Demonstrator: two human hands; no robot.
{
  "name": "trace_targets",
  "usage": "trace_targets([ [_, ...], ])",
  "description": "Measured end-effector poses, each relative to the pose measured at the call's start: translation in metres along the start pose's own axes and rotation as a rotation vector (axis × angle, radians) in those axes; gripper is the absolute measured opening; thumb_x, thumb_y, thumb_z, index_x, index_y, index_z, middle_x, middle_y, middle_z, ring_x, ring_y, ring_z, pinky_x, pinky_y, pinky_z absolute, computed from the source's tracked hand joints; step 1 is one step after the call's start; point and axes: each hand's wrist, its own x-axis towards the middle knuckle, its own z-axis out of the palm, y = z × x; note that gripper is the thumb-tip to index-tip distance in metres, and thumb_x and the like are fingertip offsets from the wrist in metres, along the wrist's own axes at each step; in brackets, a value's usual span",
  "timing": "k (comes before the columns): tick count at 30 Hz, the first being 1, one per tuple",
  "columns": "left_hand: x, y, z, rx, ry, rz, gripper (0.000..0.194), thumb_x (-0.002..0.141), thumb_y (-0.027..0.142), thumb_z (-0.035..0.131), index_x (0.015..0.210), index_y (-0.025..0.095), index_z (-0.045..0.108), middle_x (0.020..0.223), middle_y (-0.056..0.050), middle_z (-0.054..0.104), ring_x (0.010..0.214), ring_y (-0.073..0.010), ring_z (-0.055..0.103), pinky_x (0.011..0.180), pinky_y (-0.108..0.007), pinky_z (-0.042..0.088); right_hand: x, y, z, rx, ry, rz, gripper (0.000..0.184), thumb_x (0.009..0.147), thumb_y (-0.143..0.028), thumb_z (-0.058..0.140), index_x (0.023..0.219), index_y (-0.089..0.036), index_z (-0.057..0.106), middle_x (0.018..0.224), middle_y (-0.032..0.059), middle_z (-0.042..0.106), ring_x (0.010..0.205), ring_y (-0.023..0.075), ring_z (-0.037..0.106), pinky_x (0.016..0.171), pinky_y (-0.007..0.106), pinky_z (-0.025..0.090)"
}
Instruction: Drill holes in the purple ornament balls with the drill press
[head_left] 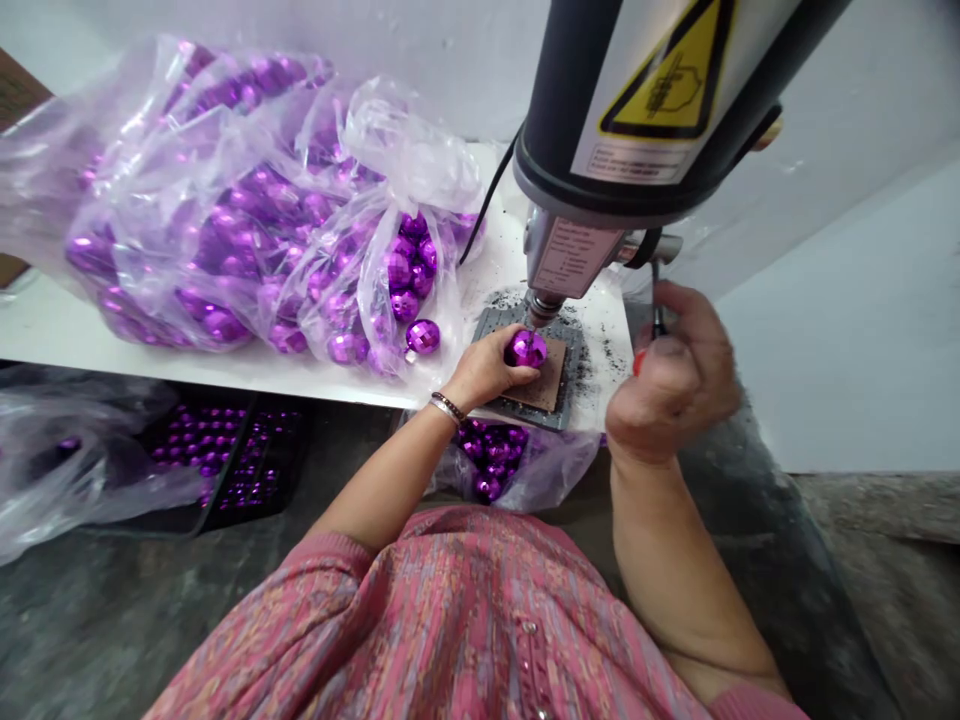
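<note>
With its fingers around a shiny purple faceted ball (529, 349), my left hand (487, 368) rests over a brown board (547, 376) on the drill press's grey base (564, 410). The drill chuck (541, 307) is right above the ball, and the bit appears to meet its top. My right hand (675, 375) is closed on the drill press's feed handle (658, 300), whose red tip shows below the fingers. Overhead looms the dark drill press head (600, 150) with a yellow warning label.
Clear plastic bags of purple balls (247, 220) cover the table's left side. One loose ball (423, 336) lies at the bag's mouth. Dark shavings (592, 350) litter the white table (337, 385). Below are an open bag of balls (491, 460) and a black crate (217, 455).
</note>
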Motion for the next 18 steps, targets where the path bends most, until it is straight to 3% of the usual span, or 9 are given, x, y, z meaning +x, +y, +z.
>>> trace_targets([
  [2, -0.001, 0.001, 0.001, -0.002, 0.009, -0.013, 0.064, 0.08, 0.025, 0.086, 0.14, 0.018, 0.068, 0.129, -0.006, 0.079, 0.119, -0.0268, 0.073, 0.106, -0.034, 0.054, 0.022, -0.016, -0.001, 0.019, 0.008, 0.046, 0.053, 0.105, -0.047, 0.038, 0.115, -0.016, 0.079, 0.101, 0.0031, 0.071, 0.085, -0.0015, 0.062, 0.082, 0.013, 0.055],
  [6, -0.014, 0.002, -0.002, -0.034, 0.028, 0.004, 0.067, 0.078, 0.018, 0.085, 0.142, 0.018, 0.066, 0.135, -0.008, 0.077, 0.126, -0.0278, 0.071, 0.113, -0.037, 0.053, 0.069, -0.039, -0.004, 0.07, -0.075, 0.138, 0.053, 0.106, -0.041, 0.036, 0.106, -0.015, 0.082, 0.073, 0.001, 0.061, 0.066, -0.005, 0.05, 0.081, 0.011, 0.053],
  [8, -0.026, 0.0, -0.007, -0.058, 0.027, 0.03, 0.068, 0.077, 0.017, 0.085, 0.143, 0.017, 0.066, 0.138, -0.01, 0.076, 0.128, -0.0281, 0.071, 0.115, -0.038, 0.053, 0.08, -0.041, -0.004, 0.105, -0.096, 0.174, 0.053, 0.105, -0.043, 0.037, 0.098, -0.013, 0.081, 0.078, -0.0008, 0.065, 0.062, -0.0071, 0.047, 0.081, 0.011, 0.052],
  [13, -0.061, -0.008, -0.019, -0.108, -0.011, 0.092, 0.073, 0.077, 0.017, 0.084, 0.147, 0.018, 0.062, 0.147, -0.013, 0.072, 0.135, -0.0282, 0.068, 0.12, -0.042, 0.051, 0.08, -0.035, -0.002, 0.146, -0.1, 0.205, 0.053, 0.104, -0.046, 0.039, 0.094, -0.011, 0.078, 0.089, -0.0021, 0.069, 0.082, -0.0066, 0.061, 0.079, 0.006, 0.046],
  [18, -0.088, -0.02, -0.024, -0.11, -0.114, 0.118, 0.072, 0.075, 0.019, 0.087, 0.144, 0.02, 0.066, 0.144, -0.013, 0.073, 0.133, -0.0286, 0.069, 0.118, -0.046, 0.053, 0.078, -0.033, -0.001, 0.161, -0.085, 0.244, 0.053, 0.105, -0.042, 0.037, 0.093, -0.011, 0.078, 0.08, 0.0014, 0.062, 0.073, -0.0068, 0.055, 0.073, 0.008, 0.044],
])
